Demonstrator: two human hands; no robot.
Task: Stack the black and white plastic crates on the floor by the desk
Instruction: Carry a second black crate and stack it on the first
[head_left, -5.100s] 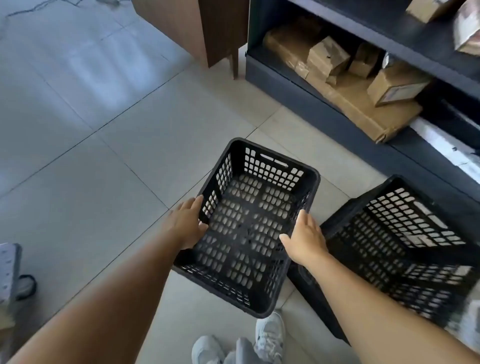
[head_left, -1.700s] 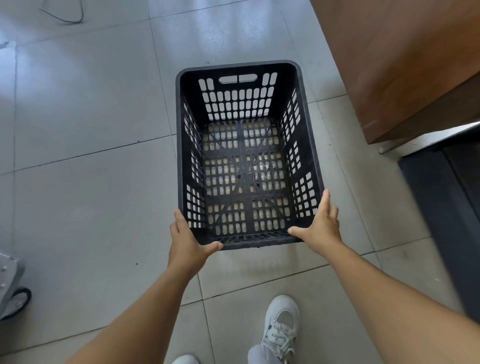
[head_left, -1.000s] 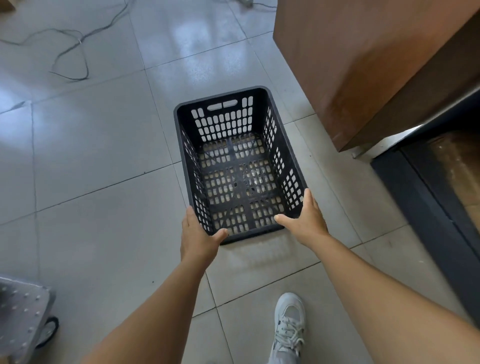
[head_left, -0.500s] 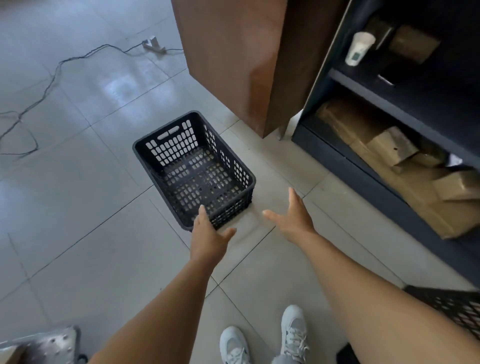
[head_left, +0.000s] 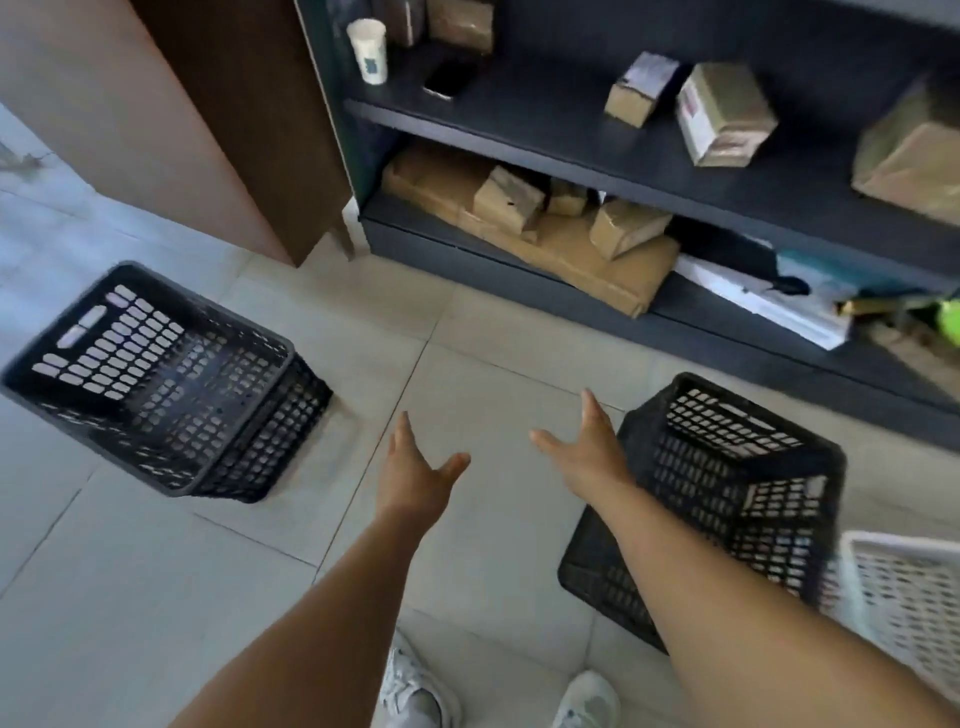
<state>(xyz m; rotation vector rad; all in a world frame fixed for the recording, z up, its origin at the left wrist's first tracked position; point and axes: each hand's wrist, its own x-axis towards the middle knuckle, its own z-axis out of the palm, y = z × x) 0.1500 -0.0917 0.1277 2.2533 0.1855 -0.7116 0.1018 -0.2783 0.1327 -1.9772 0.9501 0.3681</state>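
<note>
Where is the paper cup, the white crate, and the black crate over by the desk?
paper cup (head_left: 368, 51), head view, middle of its side
white crate (head_left: 906, 597), head view, its near lattice wall
black crate by the desk (head_left: 111, 338), head view, its far inner wall

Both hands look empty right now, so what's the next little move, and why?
Probably reach the right hand and left hand to the tilted black crate on the right. One black crate already sits by the desk, and both hands are open, heading that way.
</note>
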